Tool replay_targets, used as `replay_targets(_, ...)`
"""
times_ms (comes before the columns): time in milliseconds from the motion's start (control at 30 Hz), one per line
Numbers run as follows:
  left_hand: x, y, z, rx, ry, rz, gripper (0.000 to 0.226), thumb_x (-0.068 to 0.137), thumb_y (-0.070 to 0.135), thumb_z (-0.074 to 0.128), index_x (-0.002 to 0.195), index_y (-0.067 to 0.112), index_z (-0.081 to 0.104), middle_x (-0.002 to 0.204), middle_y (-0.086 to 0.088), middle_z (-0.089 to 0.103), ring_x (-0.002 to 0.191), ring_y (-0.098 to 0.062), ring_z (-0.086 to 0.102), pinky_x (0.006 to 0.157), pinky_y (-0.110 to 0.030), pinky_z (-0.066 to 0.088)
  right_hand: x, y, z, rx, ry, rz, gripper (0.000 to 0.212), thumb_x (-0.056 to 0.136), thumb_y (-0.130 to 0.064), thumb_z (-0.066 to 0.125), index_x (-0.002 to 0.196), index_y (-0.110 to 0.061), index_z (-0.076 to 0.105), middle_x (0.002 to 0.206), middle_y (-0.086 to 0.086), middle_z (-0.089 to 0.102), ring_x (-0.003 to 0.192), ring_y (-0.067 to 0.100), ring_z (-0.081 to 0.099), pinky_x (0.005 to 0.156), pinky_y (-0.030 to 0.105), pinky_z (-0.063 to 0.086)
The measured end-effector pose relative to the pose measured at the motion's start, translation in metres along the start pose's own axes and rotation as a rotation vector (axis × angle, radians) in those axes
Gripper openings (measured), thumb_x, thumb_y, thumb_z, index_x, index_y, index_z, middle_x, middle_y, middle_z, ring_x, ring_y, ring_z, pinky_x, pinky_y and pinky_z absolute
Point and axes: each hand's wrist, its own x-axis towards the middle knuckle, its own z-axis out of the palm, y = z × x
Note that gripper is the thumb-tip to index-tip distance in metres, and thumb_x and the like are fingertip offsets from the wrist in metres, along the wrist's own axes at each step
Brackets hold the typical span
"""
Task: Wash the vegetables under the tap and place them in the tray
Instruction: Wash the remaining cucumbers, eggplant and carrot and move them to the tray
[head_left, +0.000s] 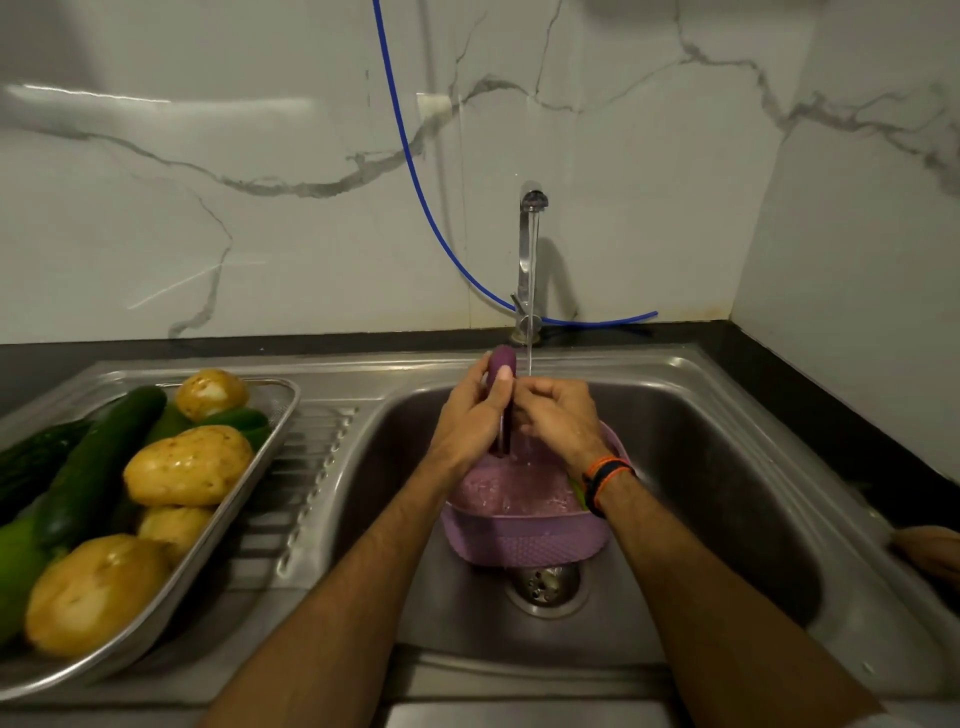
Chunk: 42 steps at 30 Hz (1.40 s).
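Observation:
A long purple eggplant stands nearly upright over the sink, right beside the water stream from the tap. My left hand grips it with the thumb pressed on its upper part. My right hand curls against its right side under the running water. Below my hands a purple plastic basket sits in the sink, wet inside, with something green at its right edge. On the drainboard at left, a steel tray holds several potatoes and cucumbers.
A blue hose hangs down the marble wall and runs behind the tap. The sink drain shows just in front of the basket. A tan object lies at the right edge of the sink rim. Black counter borders the sink.

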Motion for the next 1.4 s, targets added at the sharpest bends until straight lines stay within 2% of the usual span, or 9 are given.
replay_targets(200,-0.020,0.022,-0.024,0.283,0.139,0.026,0.059,0.103,0.029,0.051,0.157,0.022,0.027,0.155,-0.006,0.042,0.138,-0.020,0.045,0.114,-0.039,0.040,-0.022,-0.025,0.012,0.154,-0.188,0.035,0.025,0.101,-0.020,0.048,0.106,-0.007,0.069,0.092,0.007,0.073,0.078,0.015,0.069,0.062,0.025,0.058)
replay_targets(300,-0.029,0.022,-0.044,0.501,0.172,-0.035,0.056,0.102,0.025,0.053,0.154,0.022,0.033,0.150,-0.004,0.047,0.132,-0.024,0.051,0.104,-0.026,0.042,-0.026,-0.018,0.020,-0.317,-0.157,-0.087,0.029,0.101,-0.027,0.046,0.108,-0.015,0.071,0.101,0.005,0.071,0.085,0.021,0.065,0.072,0.037,0.057)
replay_targets(400,-0.041,0.009,-0.057,0.583,0.134,-0.187,0.053,0.095,0.030,0.058,0.146,0.023,0.044,0.138,-0.010,0.059,0.117,-0.034,0.063,0.098,-0.044,0.053,-0.032,-0.007,0.028,-0.806,-0.404,-0.173,0.033,0.098,-0.028,0.044,0.119,-0.017,0.068,0.112,0.009,0.069,0.105,0.028,0.062,0.094,0.044,0.049)
replay_targets(533,-0.060,-0.003,-0.059,0.717,0.063,-0.333,0.062,0.095,0.027,0.058,0.152,0.015,0.036,0.149,-0.010,0.049,0.135,-0.030,0.049,0.108,-0.032,0.039,-0.042,0.004,0.037,-1.070,-0.629,-0.108,0.025,0.093,-0.025,0.049,0.104,-0.012,0.067,0.110,0.015,0.066,0.103,0.035,0.061,0.083,0.038,0.048)
replay_targets(800,-0.056,0.071,-0.066,0.393,0.314,0.034,0.057,0.101,0.024,0.055,0.153,0.025,0.032,0.147,-0.007,0.047,0.123,-0.030,0.056,0.098,-0.051,0.053,-0.038,0.009,0.035,-1.096,-0.671,-0.135,0.030,0.089,-0.034,0.056,0.106,-0.017,0.072,0.106,0.009,0.072,0.093,0.029,0.066,0.085,0.038,0.054)
replay_targets(1000,-0.074,0.007,-0.058,0.599,0.141,-0.277,0.050,0.090,0.028,0.060,0.139,0.018,0.050,0.131,-0.013,0.063,0.115,-0.038,0.063,0.097,-0.048,0.052,-0.039,0.008,0.035,-1.084,-0.672,-0.160,0.023,0.091,-0.033,0.060,0.078,-0.016,0.067,0.078,0.005,0.064,0.076,0.024,0.057,0.070,0.030,0.044)
replay_targets(1133,-0.057,0.049,-0.064,0.465,0.340,-0.061,0.049,0.099,0.020,0.057,0.146,0.018,0.043,0.137,-0.012,0.056,0.113,-0.035,0.062,0.093,-0.052,0.055,-0.037,0.008,0.034,-1.092,-0.696,-0.160,0.029,0.091,-0.037,0.060,0.097,-0.012,0.073,0.093,0.007,0.071,0.084,0.025,0.064,0.075,0.032,0.049)
replay_targets(1267,-0.060,0.066,-0.058,0.421,0.319,0.005,0.057,0.101,0.023,0.055,0.153,0.024,0.032,0.146,-0.007,0.048,0.121,-0.031,0.058,0.097,-0.051,0.054,-0.037,0.006,0.034,-1.095,-0.711,-0.147,0.033,0.091,-0.041,0.061,0.107,-0.015,0.073,0.101,0.004,0.071,0.091,0.023,0.065,0.081,0.032,0.051)
replay_targets(1400,-0.080,0.014,-0.053,0.594,0.146,-0.285,0.053,0.095,0.028,0.059,0.145,0.022,0.043,0.141,-0.010,0.057,0.123,-0.034,0.058,0.103,-0.042,0.049,-0.039,0.007,0.035,-1.115,-0.672,-0.156,0.023,0.089,-0.032,0.064,0.068,-0.022,0.061,0.070,-0.005,0.062,0.077,0.020,0.057,0.072,0.030,0.045)
